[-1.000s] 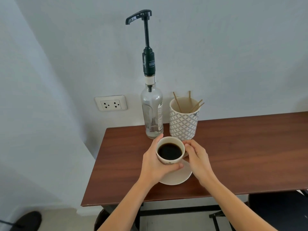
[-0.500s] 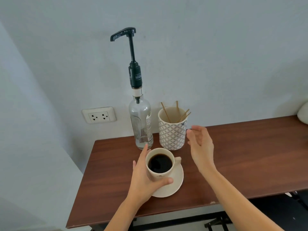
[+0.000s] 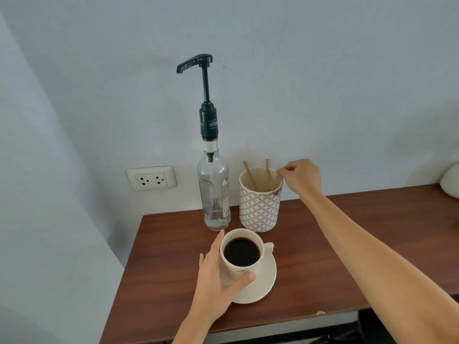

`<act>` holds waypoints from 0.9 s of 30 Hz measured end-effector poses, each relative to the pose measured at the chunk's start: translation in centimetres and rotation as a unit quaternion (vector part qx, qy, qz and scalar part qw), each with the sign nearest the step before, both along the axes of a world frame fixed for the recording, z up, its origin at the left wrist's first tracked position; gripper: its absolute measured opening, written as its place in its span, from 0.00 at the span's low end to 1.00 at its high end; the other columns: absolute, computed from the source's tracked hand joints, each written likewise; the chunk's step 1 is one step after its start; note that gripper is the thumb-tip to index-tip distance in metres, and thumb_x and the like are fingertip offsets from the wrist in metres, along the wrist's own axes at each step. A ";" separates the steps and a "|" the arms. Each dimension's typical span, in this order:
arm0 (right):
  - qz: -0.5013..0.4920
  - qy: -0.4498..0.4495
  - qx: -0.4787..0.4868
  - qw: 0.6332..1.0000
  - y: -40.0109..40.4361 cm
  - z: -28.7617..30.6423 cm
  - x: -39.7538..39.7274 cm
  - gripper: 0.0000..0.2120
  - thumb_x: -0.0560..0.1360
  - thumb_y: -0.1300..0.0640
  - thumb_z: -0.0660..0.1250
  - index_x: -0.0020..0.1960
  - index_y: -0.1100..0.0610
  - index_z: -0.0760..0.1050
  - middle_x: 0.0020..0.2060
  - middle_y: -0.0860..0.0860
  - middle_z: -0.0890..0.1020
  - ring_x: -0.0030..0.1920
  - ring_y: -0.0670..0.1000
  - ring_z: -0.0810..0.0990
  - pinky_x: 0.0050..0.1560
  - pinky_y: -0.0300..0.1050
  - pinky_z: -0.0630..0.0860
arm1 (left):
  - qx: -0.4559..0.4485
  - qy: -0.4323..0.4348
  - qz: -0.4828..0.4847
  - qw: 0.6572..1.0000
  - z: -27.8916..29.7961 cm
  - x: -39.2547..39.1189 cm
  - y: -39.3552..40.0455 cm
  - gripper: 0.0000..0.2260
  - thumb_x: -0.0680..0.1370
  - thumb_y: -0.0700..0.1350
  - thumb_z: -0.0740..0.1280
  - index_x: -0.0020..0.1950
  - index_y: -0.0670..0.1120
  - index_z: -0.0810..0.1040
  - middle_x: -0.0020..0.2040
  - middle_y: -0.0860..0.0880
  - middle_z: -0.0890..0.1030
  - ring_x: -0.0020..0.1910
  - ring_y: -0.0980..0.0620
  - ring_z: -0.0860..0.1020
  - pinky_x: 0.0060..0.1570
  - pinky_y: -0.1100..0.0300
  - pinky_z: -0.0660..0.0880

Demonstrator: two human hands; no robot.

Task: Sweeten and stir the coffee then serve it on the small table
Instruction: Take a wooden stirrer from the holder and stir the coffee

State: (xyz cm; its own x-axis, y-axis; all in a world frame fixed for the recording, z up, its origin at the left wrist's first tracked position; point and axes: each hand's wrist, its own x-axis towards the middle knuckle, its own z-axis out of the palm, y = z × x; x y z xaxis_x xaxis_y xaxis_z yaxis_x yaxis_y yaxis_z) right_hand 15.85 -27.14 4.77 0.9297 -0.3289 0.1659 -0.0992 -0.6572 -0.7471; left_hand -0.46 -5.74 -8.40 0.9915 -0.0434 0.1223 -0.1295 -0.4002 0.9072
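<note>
Now left hand (image 3: 218, 276) wraps coffee cup (image 3: 242, 259) on saucer (image 3: 263, 286); right hand (image 3: 301, 176) pinches stirrer (image 3: 274, 182) in patterned holder (image 3: 259, 209), 12 o'clock of cup.

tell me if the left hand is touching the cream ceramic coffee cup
Touching. The head view shows the left hand wrapped around the cream ceramic coffee cup, its thumb pressed on the near wall.

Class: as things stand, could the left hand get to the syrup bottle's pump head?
Probably not at once: the left hand is wrapped around the coffee cup. Nothing blocks the pump head once it lets go.
</note>
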 end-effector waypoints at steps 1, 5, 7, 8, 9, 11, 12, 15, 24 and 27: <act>0.004 -0.013 0.003 1.000 0.0 0.2 0.1 0.08 0.73 0.52 0.72 0.44 0.57 0.86 0.41 0.53 0.86 0.45 0.54 0.84 0.42 0.46 0.77 | 0.000 -0.001 -0.002 1.000 0.0 0.0 0.0 0.48 0.63 0.76 0.70 0.78 0.62 0.59 0.74 0.70 0.66 0.71 0.80 0.57 0.80 0.46 0.41; 0.042 -0.154 0.014 0.987 0.4 3.0 -1.9 0.10 0.75 0.52 0.71 0.44 0.59 0.85 0.42 0.51 0.86 0.44 0.47 0.79 0.49 0.44 0.74 | 0.008 -0.005 0.002 1.000 0.0 0.0 0.0 0.46 0.65 0.72 0.71 0.79 0.60 0.58 0.69 0.81 0.63 0.69 0.82 0.56 0.79 0.48 0.41; 0.027 -0.251 0.015 0.968 0.5 5.0 -4.8 0.11 0.77 0.51 0.68 0.45 0.59 0.83 0.42 0.49 0.85 0.46 0.47 0.80 0.49 0.42 0.71 | 0.008 -0.008 0.005 1.000 0.1 -0.1 0.0 0.45 0.65 0.72 0.71 0.78 0.61 0.58 0.67 0.84 0.62 0.68 0.83 0.56 0.79 0.48 0.41; 0.018 -0.289 0.040 0.956 0.4 5.8 -6.6 0.11 0.78 0.51 0.67 0.46 0.58 0.82 0.41 0.47 0.84 0.47 0.47 0.81 0.48 0.42 0.72 | 0.006 -0.009 0.005 1.000 0.2 -0.1 0.0 0.45 0.65 0.72 0.70 0.78 0.62 0.58 0.66 0.84 0.62 0.68 0.83 0.56 0.79 0.47 0.41; 0.018 -0.309 0.073 0.948 0.4 6.2 -8.5 0.11 0.79 0.51 0.66 0.46 0.58 0.81 0.40 0.46 0.83 0.46 0.47 0.80 0.46 0.42 0.73 | 0.004 -0.010 0.005 1.000 0.2 -0.1 0.0 0.44 0.65 0.74 0.70 0.77 0.63 0.58 0.67 0.83 0.63 0.69 0.82 0.57 0.79 0.47 0.41; 0.051 -0.301 0.105 0.946 0.6 5.6 -11.9 0.11 0.80 0.52 0.64 0.46 0.58 0.79 0.40 0.47 0.83 0.44 0.46 0.80 0.44 0.41 0.74 | 0.001 -0.013 0.005 1.000 0.3 -0.2 0.0 0.42 0.65 0.74 0.69 0.75 0.68 0.58 0.69 0.80 0.65 0.71 0.79 0.58 0.79 0.48 0.41; 0.074 -0.275 0.093 0.954 0.8 4.4 -13.1 0.10 0.80 0.52 0.64 0.45 0.57 0.78 0.39 0.49 0.84 0.41 0.46 0.80 0.42 0.40 0.74 | -0.002 -0.014 0.005 1.000 0.3 -0.2 0.0 0.40 0.66 0.74 0.70 0.74 0.70 0.58 0.69 0.79 0.65 0.71 0.78 0.58 0.78 0.48 0.41; 0.124 -0.197 0.034 0.972 2.0 -0.4 -14.6 0.07 0.78 0.55 0.67 0.41 0.54 0.77 0.31 0.49 0.80 0.34 0.50 0.75 0.34 0.32 0.68 | -0.010 -0.016 0.004 1.000 0.3 -0.2 0.1 0.38 0.67 0.71 0.71 0.74 0.68 0.60 0.69 0.78 0.66 0.71 0.77 0.59 0.79 0.46 0.42; 0.241 -0.047 0.046 0.968 2.6 -5.6 -13.4 0.06 0.77 0.52 0.68 0.45 0.51 0.83 0.38 0.47 0.85 0.40 0.49 0.82 0.42 0.45 0.78 | -0.025 -0.028 0.008 0.999 0.2 -0.2 0.1 0.43 0.66 0.76 0.67 0.77 0.62 0.62 0.70 0.72 0.71 0.74 0.66 0.64 0.80 0.38 0.46; 0.241 -0.068 0.056 0.967 2.7 -5.7 -12.8 0.06 0.76 0.55 0.70 0.45 0.53 0.85 0.39 0.45 0.87 0.42 0.49 0.83 0.42 0.39 0.77 | -0.025 -0.022 0.008 0.999 0.3 -0.2 0.0 0.41 0.67 0.73 0.69 0.77 0.62 0.62 0.70 0.70 0.71 0.75 0.65 0.65 0.80 0.38 0.47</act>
